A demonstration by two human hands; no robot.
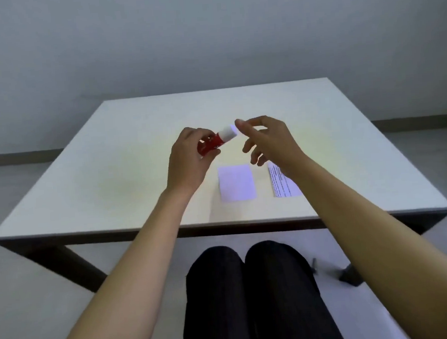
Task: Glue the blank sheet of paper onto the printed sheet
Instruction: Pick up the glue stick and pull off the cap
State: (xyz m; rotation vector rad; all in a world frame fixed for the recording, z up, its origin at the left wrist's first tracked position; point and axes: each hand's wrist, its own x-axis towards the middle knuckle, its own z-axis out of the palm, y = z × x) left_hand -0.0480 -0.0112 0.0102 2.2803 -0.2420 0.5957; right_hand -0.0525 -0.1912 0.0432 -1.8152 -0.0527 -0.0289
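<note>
One glue stick (pixel 215 142), red with white cap, gripped in left hand (pixel 189 158) above table (pixel 84 180). Right hand (pixel 268 139) loose, fingers spread, beside cap. Two sheets flat below: one blank sheet (pixel 236 183), one printed sheet (pixel 282 184), slightly apart.

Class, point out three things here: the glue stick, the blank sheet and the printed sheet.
glue stick (pixel 216 141), head view, red body.
blank sheet (pixel 236 183), head view, sheet's middle.
printed sheet (pixel 282 184), head view, text lines beside the forearm.

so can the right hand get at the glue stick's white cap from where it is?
Probably yes: the right hand is open beside the white cap, which sticks out clear of the left hand holding the glue stick.
</note>
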